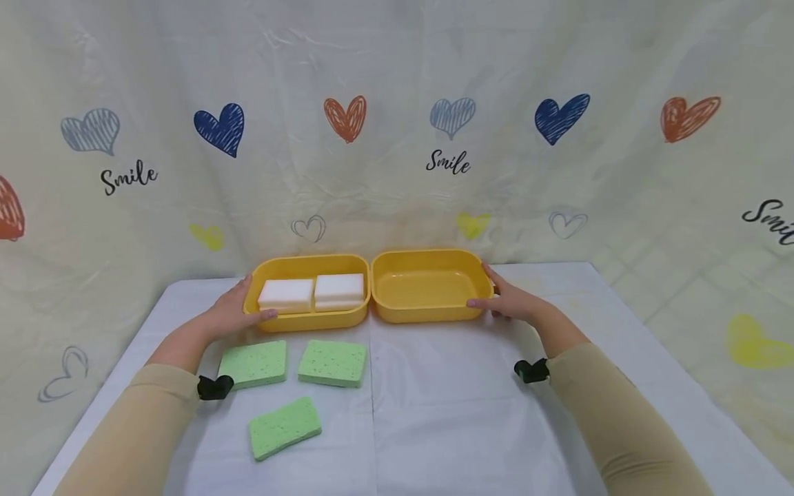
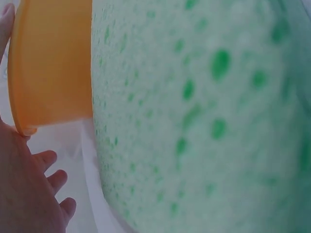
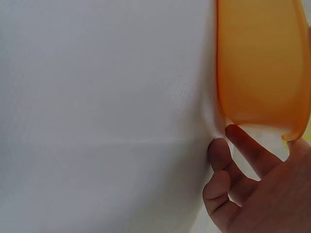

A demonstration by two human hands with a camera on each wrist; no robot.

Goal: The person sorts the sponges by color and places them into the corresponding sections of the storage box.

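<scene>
Two yellow plastic tubs stand side by side at the back of the table, their ends meeting. Inside the left tub lie two white sponge blocks, one on the left and one on the right. My left hand grips that tub's outer left end, thumb on the front rim. The right tub has a bare floor; my right hand holds its outer right end between thumb and fingers. In the right wrist view, the lower fingers curl loosely below the tub's wall.
Green sponges lie in front of the left tub: one near my left wrist, one to its right, one closer to me. A green sponge fills most of the left wrist view. Behind the table hangs a heart-printed curtain.
</scene>
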